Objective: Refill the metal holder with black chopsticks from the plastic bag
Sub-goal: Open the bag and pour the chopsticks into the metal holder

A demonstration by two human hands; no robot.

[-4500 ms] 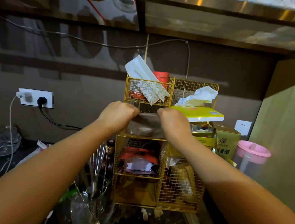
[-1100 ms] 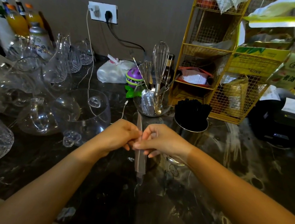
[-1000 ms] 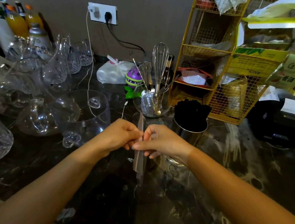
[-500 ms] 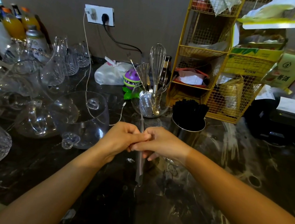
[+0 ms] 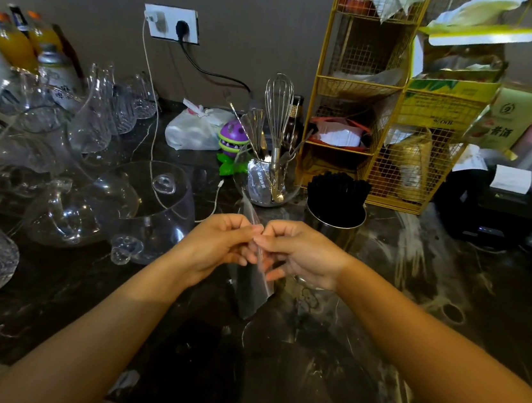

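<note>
— Two hands listed?
— Left hand [image 5: 219, 245] and right hand [image 5: 301, 256], fingers pinched on bag [image 5: 252, 286] at centre.
— Holder?
— Holder [image 5: 335, 223], at 1 o'clock of the hands, crowded with chopsticks [image 5: 337, 193].
— Obstructions?
— Whisk jar [image 5: 265, 181] at 12; glassware [image 5: 143, 203] at 9; rack [image 5: 387, 99] behind.

2 bare forearms, hands [image 5: 219, 245] ungloved; no sleeves, jewellery visible.
</note>
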